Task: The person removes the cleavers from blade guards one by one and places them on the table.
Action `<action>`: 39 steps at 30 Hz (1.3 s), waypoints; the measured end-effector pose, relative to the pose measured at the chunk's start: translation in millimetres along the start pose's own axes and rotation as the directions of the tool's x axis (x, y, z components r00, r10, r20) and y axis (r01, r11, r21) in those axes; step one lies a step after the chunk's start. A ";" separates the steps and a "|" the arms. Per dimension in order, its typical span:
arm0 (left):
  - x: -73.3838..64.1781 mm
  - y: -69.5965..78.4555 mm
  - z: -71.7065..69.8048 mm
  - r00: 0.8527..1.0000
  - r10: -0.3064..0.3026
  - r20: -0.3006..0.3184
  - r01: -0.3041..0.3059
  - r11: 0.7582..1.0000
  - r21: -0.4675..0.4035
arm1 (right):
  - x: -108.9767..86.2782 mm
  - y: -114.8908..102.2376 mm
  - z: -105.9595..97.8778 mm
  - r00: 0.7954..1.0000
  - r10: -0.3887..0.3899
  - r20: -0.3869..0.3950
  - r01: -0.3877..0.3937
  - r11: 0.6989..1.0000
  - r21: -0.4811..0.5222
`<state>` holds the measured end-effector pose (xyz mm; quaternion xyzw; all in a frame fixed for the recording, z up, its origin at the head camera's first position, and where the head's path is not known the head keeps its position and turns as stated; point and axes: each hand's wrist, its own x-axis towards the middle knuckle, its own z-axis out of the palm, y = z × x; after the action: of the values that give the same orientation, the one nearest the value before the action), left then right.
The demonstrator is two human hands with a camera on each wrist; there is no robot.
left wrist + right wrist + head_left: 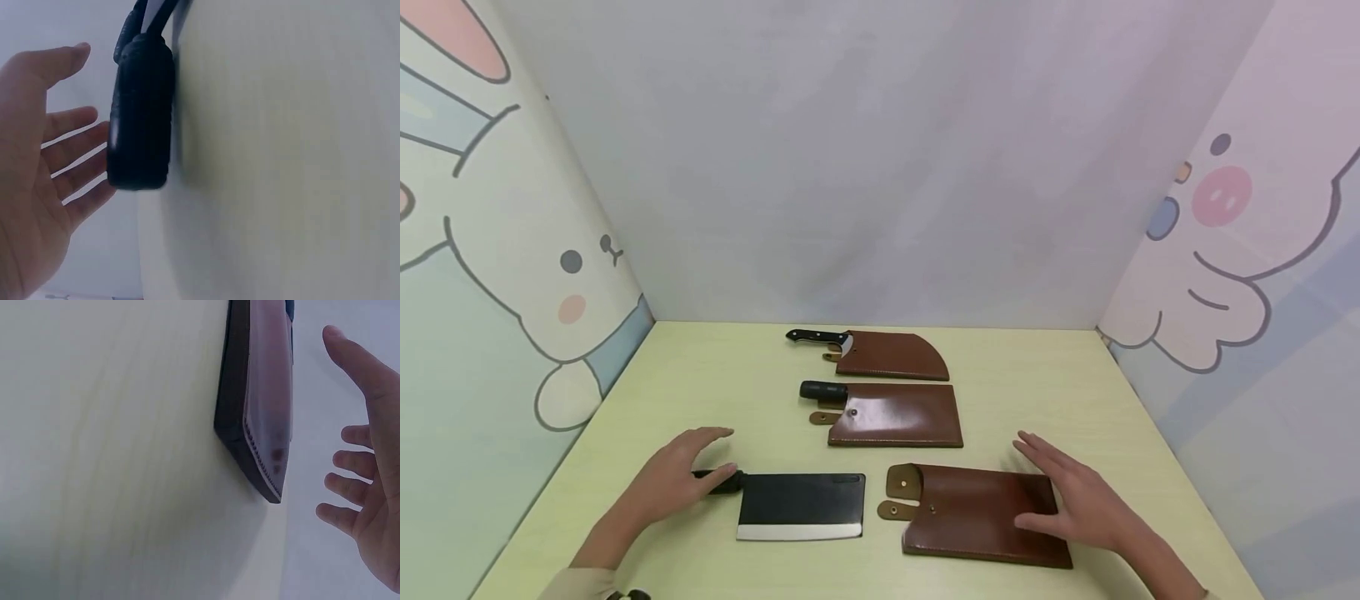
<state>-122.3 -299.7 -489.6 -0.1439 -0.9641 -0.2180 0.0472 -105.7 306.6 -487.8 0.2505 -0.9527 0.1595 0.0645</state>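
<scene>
A cleaver (801,504) with a dark blade, a bright cutting edge and a black handle (140,115) lies flat on the table. My left hand (677,473) hovers over that handle, thumb and fingers spread, and the left wrist view shows a gap between palm and handle. To the right of the blade lies a brown leather sheath (977,512), its two strap tabs pointing left. Above the sheath's right end is my right hand (1078,500), fingers extended and holding nothing. In the right wrist view the hand stands apart from the sheath's stitched corner (265,450).
Farther back, a sheathed cleaver (898,417) with a black round handle lies on the pale table (715,367). Behind it is another sheathed knife (895,354) with a riveted black handle. A grey-white wall (880,167) closes off the back, and cartoon-printed panels flank both sides.
</scene>
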 end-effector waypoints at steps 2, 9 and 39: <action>6.4 3.7 0.3 1.000 -0.017 0.008 0.017 1.000 0.003 | 5.8 -1.8 -0.6 1.000 0.003 -0.016 -0.003 1.000 0.006; 29.3 14.0 6.9 0.999 -0.036 -0.018 0.036 0.999 -0.003 | 30.2 -7.5 -0.1 0.998 0.018 -0.062 -0.018 1.000 0.005; 128.2 52.3 42.8 0.989 0.123 0.083 -0.118 0.991 -0.057 | 131.7 -23.7 33.4 0.990 0.008 0.139 -0.023 0.994 0.106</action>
<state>-230.3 -203.0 -487.2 -0.2123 -0.9488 -0.2333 0.0146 -209.4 215.8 -486.1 0.2569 -0.9468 0.1930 -0.0166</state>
